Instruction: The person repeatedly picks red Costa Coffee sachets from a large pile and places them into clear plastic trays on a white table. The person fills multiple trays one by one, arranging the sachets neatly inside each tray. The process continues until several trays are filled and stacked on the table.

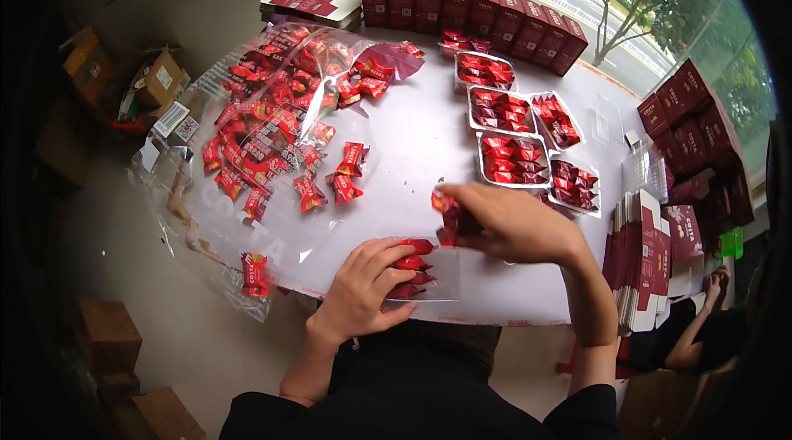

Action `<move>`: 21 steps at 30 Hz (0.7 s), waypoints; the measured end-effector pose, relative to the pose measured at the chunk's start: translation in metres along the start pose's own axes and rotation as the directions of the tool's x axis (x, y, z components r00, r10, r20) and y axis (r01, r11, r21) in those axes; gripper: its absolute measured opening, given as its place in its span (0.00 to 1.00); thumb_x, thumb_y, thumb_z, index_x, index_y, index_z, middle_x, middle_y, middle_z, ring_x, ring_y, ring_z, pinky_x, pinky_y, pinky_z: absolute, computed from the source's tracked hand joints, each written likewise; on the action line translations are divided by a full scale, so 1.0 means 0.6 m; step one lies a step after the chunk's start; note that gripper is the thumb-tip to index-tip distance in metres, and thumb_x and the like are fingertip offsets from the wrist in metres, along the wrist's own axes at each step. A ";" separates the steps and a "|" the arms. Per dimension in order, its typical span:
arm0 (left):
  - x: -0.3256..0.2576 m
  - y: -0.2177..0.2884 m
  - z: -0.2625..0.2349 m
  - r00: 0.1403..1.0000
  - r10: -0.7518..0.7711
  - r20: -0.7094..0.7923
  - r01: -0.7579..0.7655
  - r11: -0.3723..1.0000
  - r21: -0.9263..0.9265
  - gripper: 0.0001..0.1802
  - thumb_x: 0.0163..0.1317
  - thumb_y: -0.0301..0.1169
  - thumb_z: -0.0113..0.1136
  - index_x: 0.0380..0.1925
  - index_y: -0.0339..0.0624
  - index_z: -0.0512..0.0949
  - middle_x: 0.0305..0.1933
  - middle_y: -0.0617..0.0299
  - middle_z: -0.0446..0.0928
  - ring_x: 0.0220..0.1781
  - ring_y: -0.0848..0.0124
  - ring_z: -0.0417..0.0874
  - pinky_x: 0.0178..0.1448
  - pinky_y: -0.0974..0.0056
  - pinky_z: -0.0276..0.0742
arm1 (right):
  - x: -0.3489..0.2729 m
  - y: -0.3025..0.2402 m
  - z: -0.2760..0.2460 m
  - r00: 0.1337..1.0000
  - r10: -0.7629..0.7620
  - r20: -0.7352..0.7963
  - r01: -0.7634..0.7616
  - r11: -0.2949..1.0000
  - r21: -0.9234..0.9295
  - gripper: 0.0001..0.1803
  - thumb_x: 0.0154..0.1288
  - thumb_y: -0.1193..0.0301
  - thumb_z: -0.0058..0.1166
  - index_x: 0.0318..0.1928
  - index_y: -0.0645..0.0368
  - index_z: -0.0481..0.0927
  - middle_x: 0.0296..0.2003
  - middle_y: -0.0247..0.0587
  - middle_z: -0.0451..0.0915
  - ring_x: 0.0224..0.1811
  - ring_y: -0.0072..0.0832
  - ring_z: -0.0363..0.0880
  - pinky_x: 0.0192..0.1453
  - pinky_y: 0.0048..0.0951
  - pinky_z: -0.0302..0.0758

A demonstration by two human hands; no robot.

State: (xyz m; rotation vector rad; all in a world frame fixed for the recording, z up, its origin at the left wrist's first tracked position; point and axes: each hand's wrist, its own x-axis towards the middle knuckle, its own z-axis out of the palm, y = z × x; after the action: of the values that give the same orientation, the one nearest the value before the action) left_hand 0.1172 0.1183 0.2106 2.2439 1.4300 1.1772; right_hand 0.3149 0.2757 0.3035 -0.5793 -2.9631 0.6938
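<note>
My left hand [359, 287] grips the left side of a clear plastic tray [445, 279] at the table's near edge. Its fingers lie across a row of small dark red packets [415, 264] in the tray, and its thumb is at the near side. Above the tray's right half, my right hand [516, 224] pinches one or more small red packets [445, 213], slightly blurred; the palm hides part of them. To the left, loose red packets [352, 159] spill from a large clear plastic bag [280, 122] full of the same kind.
Several filled trays [513, 161] stand at the right. Maroon boxes [456, 2] line the table's [396, 167] far edge, with more boxes [689, 118] at far right. Flattened cartons [639, 262] are stacked at the right edge. Another person's arm [701, 316] shows beyond them. Cardboard boxes [107, 333] sit on the floor.
</note>
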 end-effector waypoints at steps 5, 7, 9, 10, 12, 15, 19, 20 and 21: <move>-0.004 -0.004 0.002 1.000 0.011 -0.002 -0.011 1.000 0.012 0.24 0.44 0.33 0.72 0.42 0.44 0.75 0.58 0.55 0.73 0.63 0.53 0.71 0.64 0.50 0.70 | 0.092 0.022 0.003 0.960 0.188 -0.206 -0.116 0.941 0.319 0.27 0.62 0.64 0.59 0.58 0.60 0.68 0.46 0.55 0.79 0.47 0.49 0.80 0.51 0.42 0.76; -0.003 -0.005 0.004 1.000 0.022 -0.001 -0.022 1.000 0.001 0.24 0.44 0.33 0.72 0.43 0.44 0.75 0.59 0.55 0.73 0.63 0.53 0.71 0.64 0.50 0.70 | 0.138 0.036 0.026 0.953 0.140 -0.268 -0.065 0.961 0.268 0.30 0.61 0.64 0.61 0.60 0.62 0.68 0.43 0.52 0.80 0.43 0.41 0.80 0.50 0.37 0.75; -0.006 -0.006 0.004 1.000 0.007 -0.011 -0.007 1.000 0.001 0.24 0.43 0.33 0.72 0.42 0.44 0.76 0.58 0.54 0.74 0.62 0.51 0.72 0.63 0.50 0.71 | 0.196 0.020 0.034 0.948 0.185 -0.259 -0.144 0.975 0.172 0.26 0.58 0.61 0.60 0.51 0.64 0.70 0.39 0.54 0.81 0.41 0.47 0.81 0.46 0.41 0.76; -0.007 -0.007 0.003 1.000 0.007 -0.011 -0.007 1.000 0.001 0.24 0.43 0.33 0.72 0.42 0.44 0.76 0.58 0.54 0.74 0.62 0.51 0.72 0.63 0.50 0.71 | 0.218 0.009 0.036 0.941 0.217 -0.260 -0.189 0.973 0.131 0.24 0.56 0.60 0.60 0.47 0.64 0.71 0.37 0.55 0.82 0.40 0.49 0.81 0.44 0.43 0.76; -0.003 -0.005 0.003 1.000 0.020 -0.010 -0.020 1.000 -0.011 0.23 0.44 0.33 0.72 0.42 0.44 0.76 0.58 0.54 0.74 0.63 0.51 0.72 0.62 0.50 0.71 | 0.251 -0.005 0.042 0.926 0.231 -0.298 -0.230 0.972 0.039 0.22 0.54 0.59 0.58 0.41 0.64 0.70 0.33 0.54 0.82 0.37 0.51 0.81 0.41 0.47 0.76; -0.006 -0.004 0.004 0.999 0.030 -0.018 -0.029 0.999 0.012 0.23 0.44 0.33 0.71 0.42 0.44 0.76 0.57 0.53 0.74 0.62 0.51 0.73 0.62 0.50 0.72 | 0.289 -0.015 0.080 0.901 0.239 -0.363 -0.276 0.960 -0.052 0.20 0.52 0.63 0.58 0.40 0.64 0.71 0.31 0.54 0.82 0.34 0.51 0.82 0.37 0.47 0.78; -0.009 -0.005 0.005 0.999 0.049 -0.020 -0.049 0.999 0.024 0.23 0.45 0.34 0.71 0.42 0.44 0.75 0.57 0.53 0.75 0.61 0.51 0.73 0.61 0.49 0.73 | 0.297 -0.020 0.117 0.896 0.227 -0.382 -0.305 0.940 -0.156 0.24 0.50 0.61 0.64 0.40 0.63 0.70 0.32 0.54 0.81 0.32 0.49 0.83 0.33 0.45 0.79; -0.008 -0.005 0.005 0.998 0.054 -0.024 -0.053 0.998 0.022 0.23 0.45 0.34 0.71 0.42 0.44 0.75 0.56 0.53 0.75 0.60 0.51 0.74 0.60 0.49 0.73 | 0.294 -0.027 0.114 0.895 0.234 -0.380 -0.312 0.937 -0.157 0.25 0.50 0.60 0.65 0.41 0.63 0.70 0.33 0.54 0.80 0.32 0.49 0.83 0.32 0.44 0.79; -0.008 -0.006 0.006 0.998 0.059 -0.028 -0.058 0.998 0.017 0.23 0.45 0.34 0.71 0.42 0.44 0.75 0.56 0.53 0.75 0.60 0.51 0.74 0.60 0.49 0.73 | 0.287 -0.031 0.111 0.908 0.234 -0.346 -0.311 0.932 -0.185 0.29 0.48 0.57 0.68 0.42 0.62 0.68 0.33 0.54 0.80 0.31 0.48 0.83 0.30 0.43 0.79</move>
State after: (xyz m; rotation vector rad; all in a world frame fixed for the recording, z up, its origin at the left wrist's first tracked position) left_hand 0.1162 0.1167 0.2038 2.3038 1.3984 1.2237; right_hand 0.1398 0.2955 0.2448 -1.0347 -2.6968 0.2232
